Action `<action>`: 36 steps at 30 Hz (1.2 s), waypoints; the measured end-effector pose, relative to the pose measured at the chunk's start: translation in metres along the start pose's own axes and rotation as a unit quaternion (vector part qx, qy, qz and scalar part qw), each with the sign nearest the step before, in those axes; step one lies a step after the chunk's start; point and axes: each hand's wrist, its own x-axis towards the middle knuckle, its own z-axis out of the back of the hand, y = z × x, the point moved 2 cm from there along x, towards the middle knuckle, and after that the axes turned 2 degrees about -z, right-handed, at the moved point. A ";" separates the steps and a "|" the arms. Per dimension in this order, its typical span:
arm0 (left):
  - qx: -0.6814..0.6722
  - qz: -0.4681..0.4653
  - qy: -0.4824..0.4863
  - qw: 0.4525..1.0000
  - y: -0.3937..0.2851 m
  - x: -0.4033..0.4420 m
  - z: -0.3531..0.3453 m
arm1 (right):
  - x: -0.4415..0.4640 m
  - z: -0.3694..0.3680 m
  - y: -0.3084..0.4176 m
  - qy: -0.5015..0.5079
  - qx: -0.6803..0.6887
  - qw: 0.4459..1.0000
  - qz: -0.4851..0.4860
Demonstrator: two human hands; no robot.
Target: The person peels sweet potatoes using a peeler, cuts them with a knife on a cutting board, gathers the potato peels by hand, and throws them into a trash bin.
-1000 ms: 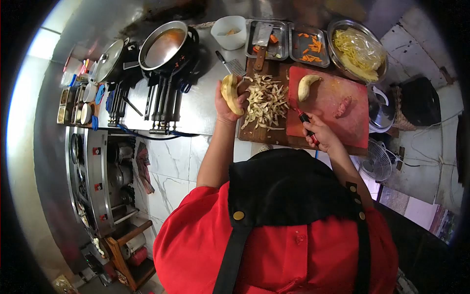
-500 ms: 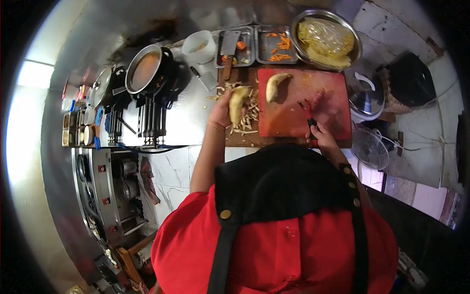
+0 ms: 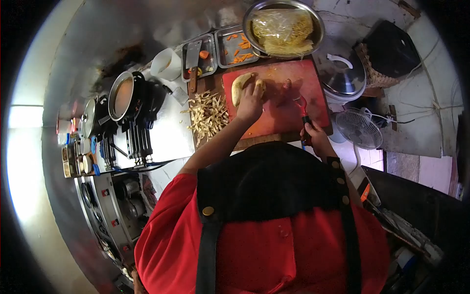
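Left hand (image 3: 251, 104) is on a peeled yellow piece (image 3: 261, 88), just beside a paler peeled one (image 3: 237, 92), upper middle of frame on the red board (image 3: 308, 77); can't tell if that grip's clamped. Right hand (image 3: 316, 134) has its grip wrapped round a peeler (image 3: 305, 116).

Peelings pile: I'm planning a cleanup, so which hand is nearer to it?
Left. The left hand is over the red board, to the right of the pile; the right hand, holding the peeler, is farther right, by the board's near edge.
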 end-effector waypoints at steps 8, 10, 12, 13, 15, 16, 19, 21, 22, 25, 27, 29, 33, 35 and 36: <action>0.037 -0.120 0.121 0.985 -0.010 -0.044 -0.036 | -0.036 0.044 -0.040 -0.095 0.060 0.994 -0.011; 0.023 -0.176 0.079 0.981 0.012 -0.062 -0.027 | -0.039 0.052 -0.051 -0.116 0.082 0.990 -0.017; 0.027 -0.134 0.121 0.983 0.046 -0.082 -0.015 | -0.043 0.058 -0.066 -0.137 0.102 0.985 -0.028; 0.040 -0.093 0.152 0.983 0.064 -0.089 -0.003 | -0.042 0.062 -0.072 -0.125 0.093 0.988 -0.018; 0.064 -0.023 0.128 0.989 0.085 -0.106 0.035 | -0.044 0.067 -0.075 -0.115 0.081 0.990 -0.007; 0.122 -0.007 0.120 0.985 0.097 -0.111 0.052 | -0.045 0.067 -0.077 -0.120 0.103 0.987 -0.009; 0.171 0.016 0.070 0.983 0.075 -0.096 0.076 | -0.043 0.065 -0.081 -0.117 0.130 0.984 -0.022; 0.075 -0.036 -0.023 0.996 0.050 -0.077 0.061 | -0.036 0.065 -0.080 -0.108 0.131 0.985 -0.031; 0.040 -0.036 -0.012 0.998 0.043 -0.066 0.034 | -0.028 0.065 -0.079 -0.090 0.130 0.987 -0.030; 0.011 0.035 0.141 0.989 -0.038 -0.002 0.003 | -0.026 0.056 -0.055 -0.069 0.095 0.993 -0.025; 0.091 0.089 0.151 0.980 -0.058 0.037 -0.023 | -0.033 0.049 -0.031 -0.062 0.057 0.996 -0.020; 0.140 0.105 0.131 0.976 -0.052 0.059 -0.038 | -0.040 0.049 -0.015 -0.072 0.077 0.994 -0.023; 0.264 0.064 0.221 0.937 -0.039 0.075 -0.048 | -0.033 0.067 -0.011 -0.045 0.022 0.998 -0.044; 0.332 0.040 0.233 0.913 -0.033 0.070 -0.048 | -0.025 0.067 -0.011 -0.061 0.034 0.997 -0.021; 0.301 0.048 0.232 0.924 -0.036 0.060 -0.044 | -0.022 0.064 -0.011 -0.055 0.029 0.998 -0.022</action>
